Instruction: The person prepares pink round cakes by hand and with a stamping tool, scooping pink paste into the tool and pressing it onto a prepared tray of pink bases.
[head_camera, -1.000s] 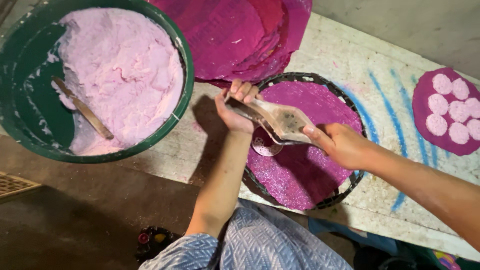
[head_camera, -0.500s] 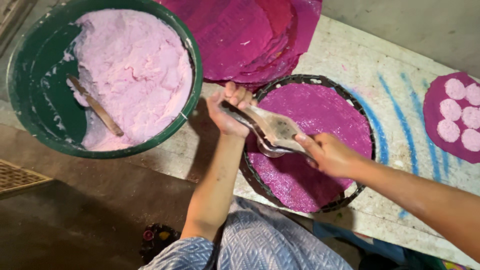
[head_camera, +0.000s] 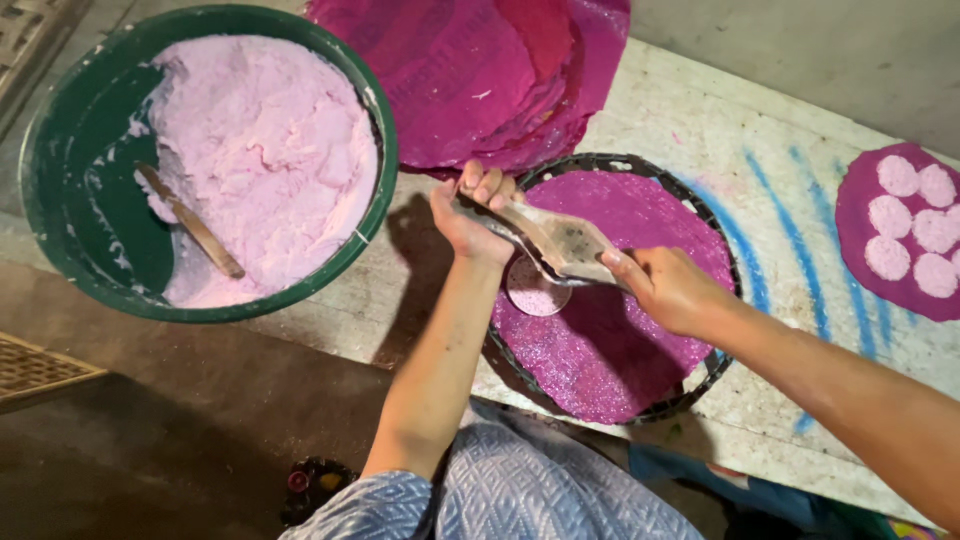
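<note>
My left hand grips the far end of a flat beige scraper. My right hand holds its near end. The scraper lies across a small round mould packed with pale pink dough. Both hands hover over a round dark-rimmed tray lined with a glittery magenta sheet. The mould's rim is partly hidden under the scraper.
A green basin at the left holds a mound of pink dough and a wooden stick. A stack of magenta sheets lies behind the tray. At the right, a magenta sheet carries several round pink cakes. The white tabletop has blue streaks.
Both hands keep hold of the scraper over the mould, drawing it slightly across. The view has shifted a little, so the basin sits further right in the picture.
</note>
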